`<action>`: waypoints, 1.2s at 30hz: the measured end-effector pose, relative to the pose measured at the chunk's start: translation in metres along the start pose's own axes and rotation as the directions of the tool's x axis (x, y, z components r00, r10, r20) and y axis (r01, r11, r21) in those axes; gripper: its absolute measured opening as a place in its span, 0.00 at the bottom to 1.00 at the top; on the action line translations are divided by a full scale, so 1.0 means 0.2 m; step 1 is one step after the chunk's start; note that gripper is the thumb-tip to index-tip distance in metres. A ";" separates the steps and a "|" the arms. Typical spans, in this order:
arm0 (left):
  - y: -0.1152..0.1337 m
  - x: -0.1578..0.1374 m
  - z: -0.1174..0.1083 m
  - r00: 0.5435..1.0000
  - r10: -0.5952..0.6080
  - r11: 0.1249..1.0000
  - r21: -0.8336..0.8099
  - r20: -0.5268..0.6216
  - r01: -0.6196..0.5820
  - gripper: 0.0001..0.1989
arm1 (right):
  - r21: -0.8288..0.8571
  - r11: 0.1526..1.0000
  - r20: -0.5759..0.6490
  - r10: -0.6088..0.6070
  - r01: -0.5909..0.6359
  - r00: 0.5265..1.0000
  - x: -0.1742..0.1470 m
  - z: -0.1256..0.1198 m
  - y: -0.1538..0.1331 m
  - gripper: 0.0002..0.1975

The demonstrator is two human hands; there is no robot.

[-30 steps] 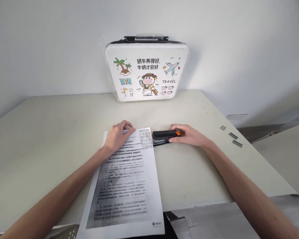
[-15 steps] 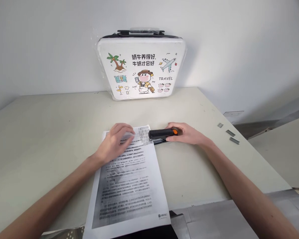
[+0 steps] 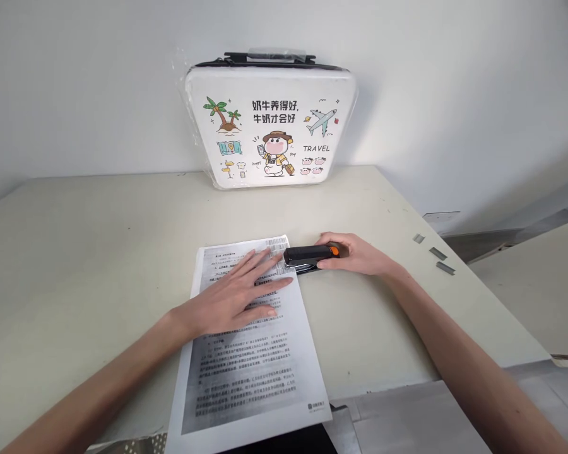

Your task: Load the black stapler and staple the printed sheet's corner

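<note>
"At the paper's (image 3: 246, 410) right edge, near its far corner, is that the stapler (image 3: 310, 255)?"

"Yes; it lies crosswise to the paper's long axis, head toward the paper; the right hand (image 3: 357, 254) has its fingers closed round the rear end."

"And the left hand (image 3: 231, 301)?"

"Flat on the paper, fingers spread wide and gripping nothing; its nearest fingertip comes just beside the stapler's head; whether the paper's edge sits inside the stapler's mouth, I can't quite tell."

"What about materials and shapes?"

"The paper is a white, long rectangle with grey-shaded print; the stapler is a dark narrow bar with an orange patch and bright metal below; right of the paper, short grey strips (image 3: 438, 253) lie on the pale surface (image 3: 99, 252); beyond the paper stands a white, round-cornered case (image 3: 269, 126) with crinkled clear film (image 3: 278, 55)."
</note>
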State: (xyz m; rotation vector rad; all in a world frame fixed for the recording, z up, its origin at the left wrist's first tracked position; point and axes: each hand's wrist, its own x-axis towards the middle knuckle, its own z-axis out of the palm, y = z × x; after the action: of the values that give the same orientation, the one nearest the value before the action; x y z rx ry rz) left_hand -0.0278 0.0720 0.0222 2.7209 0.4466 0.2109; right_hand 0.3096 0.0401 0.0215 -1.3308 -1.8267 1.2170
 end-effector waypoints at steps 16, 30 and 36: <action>0.01 0.02 0.03 1.000 -0.022 0.997 0.067 -0.014 0.023 0.29 | -0.098 0.995 -0.153 -0.010 -0.005 0.988 0.01 0.03 -0.11 0.24; 0.02 0.00 0.08 0.998 -0.003 0.999 0.046 -0.057 0.005 0.30 | -0.470 0.869 -0.139 0.100 -0.155 0.985 0.17 0.28 -0.37 0.32; 0.02 0.00 0.08 0.998 -0.008 1.000 0.029 -0.056 0.010 0.30 | -0.538 0.829 -0.168 0.073 -0.153 0.983 0.17 0.31 -0.37 0.30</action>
State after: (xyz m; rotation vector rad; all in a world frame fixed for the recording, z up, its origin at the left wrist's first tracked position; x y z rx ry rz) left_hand -0.0241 0.0626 0.0092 2.7465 0.4808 0.2810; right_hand 0.2142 0.0436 0.0600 -1.8048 -2.1039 0.6327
